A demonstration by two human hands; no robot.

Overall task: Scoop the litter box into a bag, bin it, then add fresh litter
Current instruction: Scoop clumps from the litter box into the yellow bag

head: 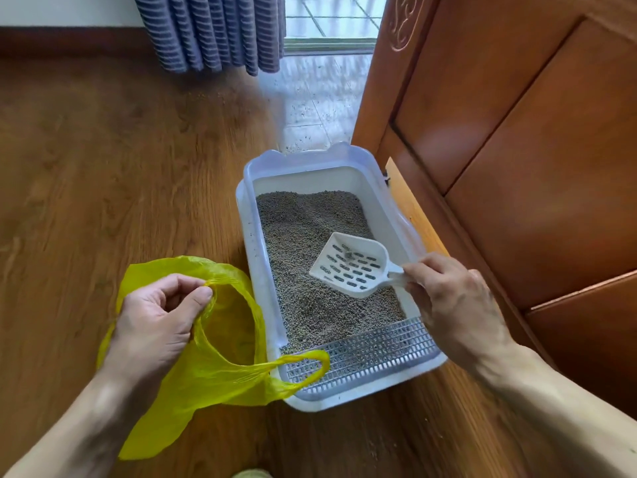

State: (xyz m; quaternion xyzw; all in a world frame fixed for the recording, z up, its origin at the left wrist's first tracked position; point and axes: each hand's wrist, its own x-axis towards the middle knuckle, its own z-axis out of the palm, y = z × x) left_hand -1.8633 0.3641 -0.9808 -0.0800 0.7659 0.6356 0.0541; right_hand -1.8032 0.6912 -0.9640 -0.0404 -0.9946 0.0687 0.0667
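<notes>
early on: left hand [157,313] pinches the yellow bag [220,370] open, right hand [448,298] grips the near-empty scoop [351,265] over the litter box [348,398]; scooping, binning and refilling look still to do.

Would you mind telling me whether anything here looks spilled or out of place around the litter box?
Yes: dark grains lie scattered on the pale tiled floor beyond the far end of the litter box, and a few on the wooden floor near the curtain. They look like litter tracked out of the box. Nothing else stands out.
</notes>
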